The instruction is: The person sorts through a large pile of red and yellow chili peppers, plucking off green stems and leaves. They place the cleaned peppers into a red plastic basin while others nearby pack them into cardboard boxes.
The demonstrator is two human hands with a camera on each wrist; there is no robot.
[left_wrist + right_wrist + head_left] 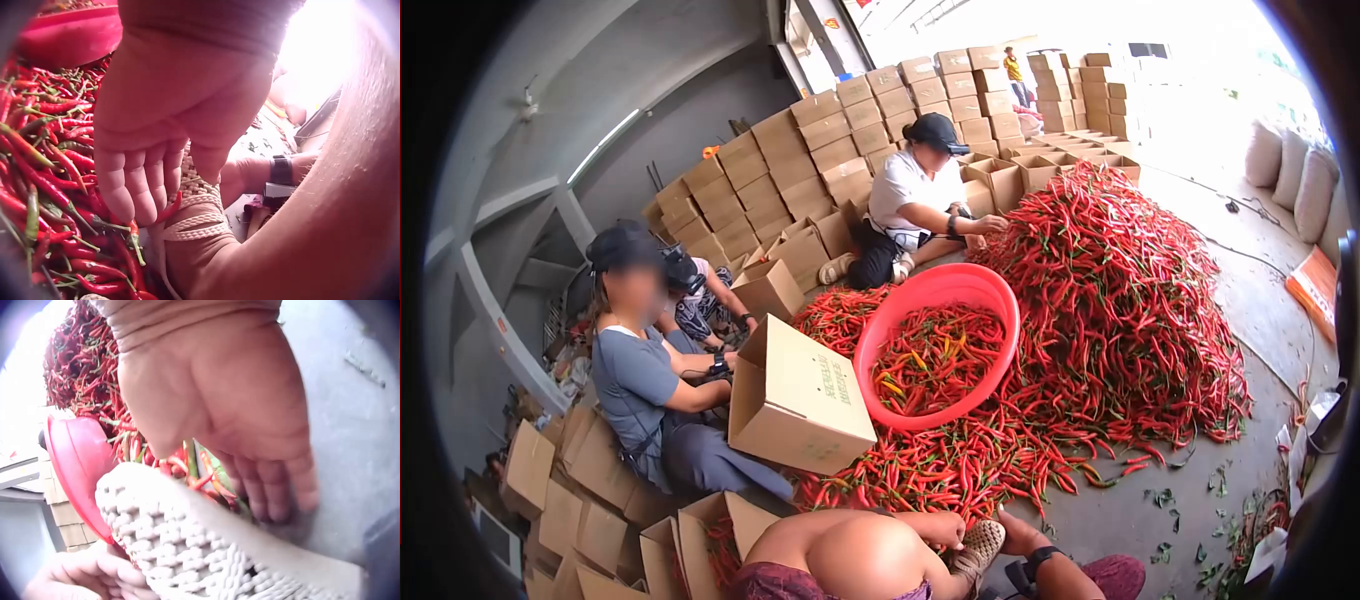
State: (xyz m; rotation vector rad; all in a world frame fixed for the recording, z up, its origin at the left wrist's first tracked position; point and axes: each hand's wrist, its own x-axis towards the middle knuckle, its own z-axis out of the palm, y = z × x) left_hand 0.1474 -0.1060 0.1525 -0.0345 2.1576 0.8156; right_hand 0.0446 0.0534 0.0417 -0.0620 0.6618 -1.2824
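Note:
My left hand [942, 528] hangs low beside a beige woven shoe [980, 548], at the near edge of the loose red chillies [960, 470]. In the left wrist view its fingers [142, 187] point downward, loosely bent, and a red chilli [170, 209] shows right at their tips. The thumb stands apart from them. On the other side of the shoe, my right hand [1022, 537] reaches down toward the floor. The right wrist view shows its palm, with slightly bent fingers [265, 487] and nothing held; some chillies [200, 478] lie behind the shoe.
A pink tub [935, 415] of chillies stands ahead, before a tall chilli heap [1110, 300]. An open carton [800, 390] sits left, beside a seated person [640, 370]. Another person [915, 190] sits beyond the tub. Stacked boxes [830, 130] line the back; leaf scraps [1165, 497] litter the floor.

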